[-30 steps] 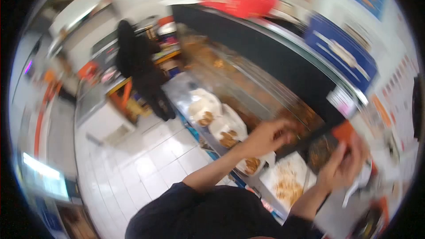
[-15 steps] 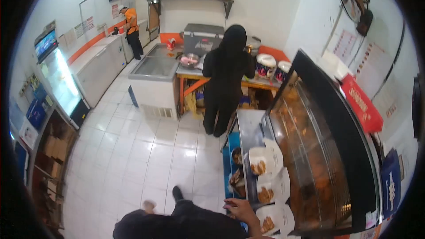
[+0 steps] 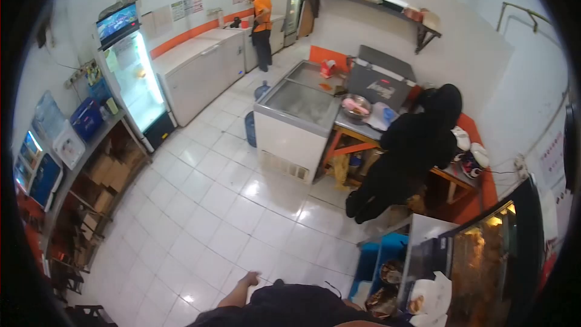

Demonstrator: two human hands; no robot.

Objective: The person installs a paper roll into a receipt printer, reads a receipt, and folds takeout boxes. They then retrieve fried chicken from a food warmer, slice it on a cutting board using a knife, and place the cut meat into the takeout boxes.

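Observation:
My left hand (image 3: 249, 278) hangs over the tiled floor at the lower middle, beside my dark clothing (image 3: 296, 303). Its fingers look loosely extended, and I see nothing held in them. My right hand is out of sight; only a bit of skin shows at the bottom edge. To my right, a white paper box (image 3: 436, 293) with fried food (image 3: 416, 304) in it stands on the metal counter by the glass display cabinet (image 3: 478, 254). Blue crates (image 3: 390, 248) sit below that counter, with brown wrapped items (image 3: 382, 300) in or near them.
A person in black (image 3: 417, 139) leans over a worktable ahead on the right. Left of them stand a glass-top freezer (image 3: 293, 139) and a grey cooler box (image 3: 381, 82). Farther back is a person in orange (image 3: 262, 15) by white chest freezers (image 3: 203, 72). A lit fridge (image 3: 136, 82) and shelving (image 3: 109, 169) line the left.
My view has swung left and away from the display cabinet. My right hand, earlier above the counter by the food boxes, has left the view. My left hand has come forward into clearer sight.

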